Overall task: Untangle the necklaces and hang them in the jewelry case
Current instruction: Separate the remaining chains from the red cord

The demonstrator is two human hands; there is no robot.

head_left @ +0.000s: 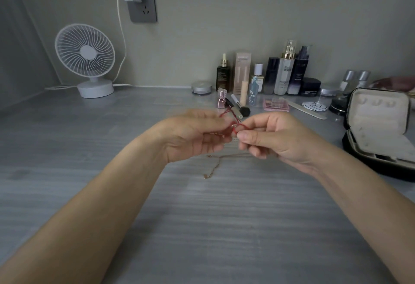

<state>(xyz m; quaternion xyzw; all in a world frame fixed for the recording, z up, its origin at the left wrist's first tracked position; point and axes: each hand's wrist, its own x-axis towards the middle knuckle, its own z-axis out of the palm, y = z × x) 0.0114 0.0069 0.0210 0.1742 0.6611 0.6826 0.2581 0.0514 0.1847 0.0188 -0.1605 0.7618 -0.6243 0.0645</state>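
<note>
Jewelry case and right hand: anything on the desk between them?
Head view: nothing. The desk is bare from the right hand to the open jewelry case. The gold chain lies below the hands.

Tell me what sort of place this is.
Probably a home dressing table: skincare bottles and a makeup brush line the wall, an open jewelry case sits at right, and a desk fan stands at left.

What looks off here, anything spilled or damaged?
Nothing spilled or broken. Both hands work a red cord necklace; a gold chain trails loose on the table.
</note>
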